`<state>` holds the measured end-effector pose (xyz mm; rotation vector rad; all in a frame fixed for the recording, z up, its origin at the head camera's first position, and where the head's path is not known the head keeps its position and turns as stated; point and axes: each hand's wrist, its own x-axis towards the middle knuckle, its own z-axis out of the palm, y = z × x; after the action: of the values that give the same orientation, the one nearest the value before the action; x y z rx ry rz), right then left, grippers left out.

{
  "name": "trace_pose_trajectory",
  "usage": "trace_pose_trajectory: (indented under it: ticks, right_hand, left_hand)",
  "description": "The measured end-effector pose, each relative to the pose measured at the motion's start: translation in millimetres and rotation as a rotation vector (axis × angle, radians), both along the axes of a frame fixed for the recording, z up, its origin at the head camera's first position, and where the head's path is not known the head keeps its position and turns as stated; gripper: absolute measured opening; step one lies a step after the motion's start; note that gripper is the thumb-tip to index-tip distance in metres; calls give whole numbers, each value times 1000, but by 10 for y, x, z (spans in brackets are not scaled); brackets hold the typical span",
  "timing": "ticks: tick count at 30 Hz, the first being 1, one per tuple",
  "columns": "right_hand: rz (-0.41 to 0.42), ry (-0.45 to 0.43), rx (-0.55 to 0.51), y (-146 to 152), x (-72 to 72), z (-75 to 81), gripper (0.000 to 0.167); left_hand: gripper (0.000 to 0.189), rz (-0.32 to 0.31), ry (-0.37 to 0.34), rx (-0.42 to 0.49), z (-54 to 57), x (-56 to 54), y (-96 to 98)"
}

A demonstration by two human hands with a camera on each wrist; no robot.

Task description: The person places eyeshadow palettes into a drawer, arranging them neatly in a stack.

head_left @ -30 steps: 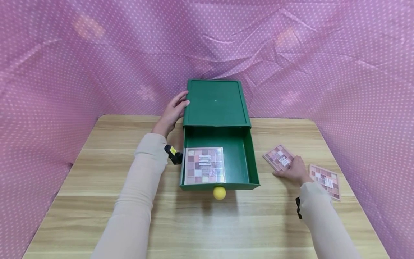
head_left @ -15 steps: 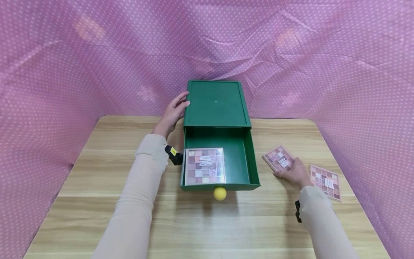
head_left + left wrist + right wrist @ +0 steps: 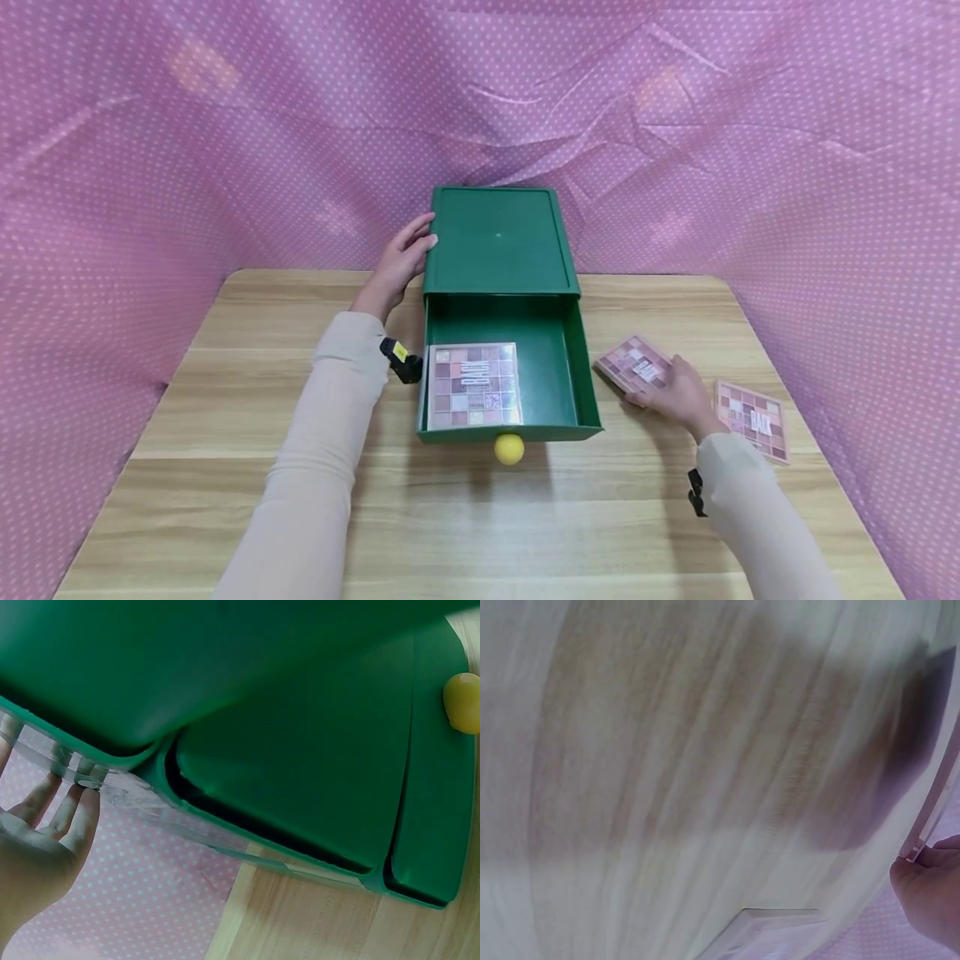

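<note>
My right hand [image 3: 681, 397] grips a square pink eyeshadow palette [image 3: 630, 362] by its near right corner, thumb at the near edge. The palette is raised off the table, and its shadow falls on the wood in the right wrist view. To the left stands a green drawer box [image 3: 501, 237] with its drawer [image 3: 551, 379] pulled out. In the drawer's left front lies another eyeshadow palette [image 3: 474, 387], larger in view. My left hand [image 3: 397, 268] rests against the box's left side, fingers extended along it; the left wrist view shows the fingers [image 3: 84, 817] at that wall.
A third palette [image 3: 752, 421] lies flat on the wooden table [image 3: 600, 525], right of my right hand. The drawer front carries a yellow round knob [image 3: 509, 449]. Pink dotted cloth [image 3: 300, 125] hangs behind and at both sides.
My right hand has lifted the palette from the table and moved it slightly left, toward the drawer. The left hand, box and other palettes stay in place.
</note>
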<state>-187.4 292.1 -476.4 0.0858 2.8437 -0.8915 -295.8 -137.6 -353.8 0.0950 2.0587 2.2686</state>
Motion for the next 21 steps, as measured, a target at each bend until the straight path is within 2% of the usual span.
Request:
trace_pose_trajectory:
  ticks: [7,12,18,21]
  right_hand:
    - [35,24,-1,-57,-6,163,116]
    - [60,79,11,-66,-3,313,115]
    - [77,101,10,-60,12,450,118]
    - [95,137,15,-57,6,528,114]
  left_hand:
    - [43,0,5,9,-2,12,4]
    - [43,-3,13,1,-2,22,4]
    - [44,-8,22,15,-7,34,7]
    - [44,-10,26,19,-9,43,6]
